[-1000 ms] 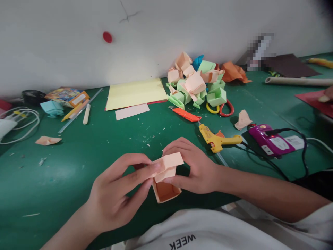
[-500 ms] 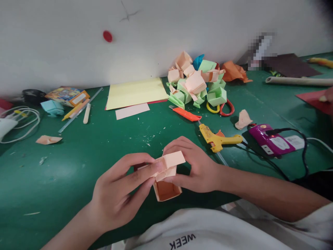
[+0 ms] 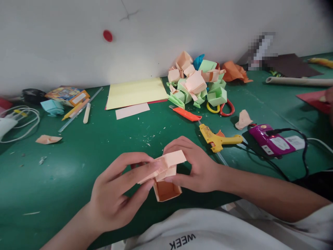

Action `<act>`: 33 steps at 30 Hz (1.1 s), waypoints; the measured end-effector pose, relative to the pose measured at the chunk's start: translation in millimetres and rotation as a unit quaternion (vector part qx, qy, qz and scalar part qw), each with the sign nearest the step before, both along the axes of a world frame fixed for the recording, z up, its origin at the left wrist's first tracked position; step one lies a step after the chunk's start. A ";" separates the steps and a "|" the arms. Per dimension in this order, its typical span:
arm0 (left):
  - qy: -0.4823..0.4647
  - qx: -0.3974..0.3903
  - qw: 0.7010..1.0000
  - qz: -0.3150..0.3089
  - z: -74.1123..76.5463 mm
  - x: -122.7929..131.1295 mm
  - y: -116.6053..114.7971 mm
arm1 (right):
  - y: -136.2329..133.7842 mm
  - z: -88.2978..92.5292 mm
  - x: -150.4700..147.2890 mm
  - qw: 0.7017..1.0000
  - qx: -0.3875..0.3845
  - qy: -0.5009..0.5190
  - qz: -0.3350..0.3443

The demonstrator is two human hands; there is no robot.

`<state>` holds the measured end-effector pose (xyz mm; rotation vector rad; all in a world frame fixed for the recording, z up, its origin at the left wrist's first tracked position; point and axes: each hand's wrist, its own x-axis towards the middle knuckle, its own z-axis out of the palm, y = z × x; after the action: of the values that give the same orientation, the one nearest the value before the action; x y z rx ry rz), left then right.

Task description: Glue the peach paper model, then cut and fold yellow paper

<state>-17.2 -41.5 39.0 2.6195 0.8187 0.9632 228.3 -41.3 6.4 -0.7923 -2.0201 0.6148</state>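
Between my hands is a peach folded-paper piece (image 3: 168,191), with an open box shape at its lower end and a flat strip (image 3: 176,158) across its top. My left hand (image 3: 121,192) is closed on the strip side, its index finger lying along the top and the thumb beneath. From the other side my right hand (image 3: 194,166) grips the piece, thumb in front and fingers behind. The fingers hide part of the folds. A yellow glue gun (image 3: 220,139) lies just beyond my right hand, close to an orange utility knife (image 3: 187,114).
A heap of folded paper pieces (image 3: 195,83) stands against the wall, with scissors (image 3: 227,108) partly under it. Yellow paper sheets (image 3: 137,93) lie to its left. A purple power strip (image 3: 273,139) with cables sits right. Another person's hand (image 3: 329,99) touches red paper (image 3: 312,100).
My left fingers have shifted slightly on the peach paper, so more of the strip's left end shows. My right hand stays nearly still. The other person's hand at the right edge has moved slightly.
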 end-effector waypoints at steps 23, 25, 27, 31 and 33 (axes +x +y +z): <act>-0.116 -0.027 0.951 0.286 -22.4 -29.9 58.6 | 1.3 1.8 6.7 0.999 -0.012 -0.005 0.039; -0.100 -0.053 0.942 0.315 -29.5 -39.0 73.1 | 1.9 1.6 7.9 0.999 -0.010 -0.005 0.035; -0.066 -0.110 0.934 0.334 -36.0 -50.4 88.3 | 2.8 1.2 8.6 1.000 -0.008 -0.002 0.028; -0.093 -0.112 0.895 0.421 -39.1 -86.7 115.9 | 4.9 1.0 9.3 1.000 -0.010 -0.002 0.017; -0.126 -0.094 0.859 0.488 -37.3 -110.5 126.1 | 5.7 1.6 9.6 1.000 -0.016 0.001 0.014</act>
<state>-127.7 84.5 1.8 1.7555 2.0997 1.2889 237.9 -35.6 7.9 -0.7830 -2.0279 0.6652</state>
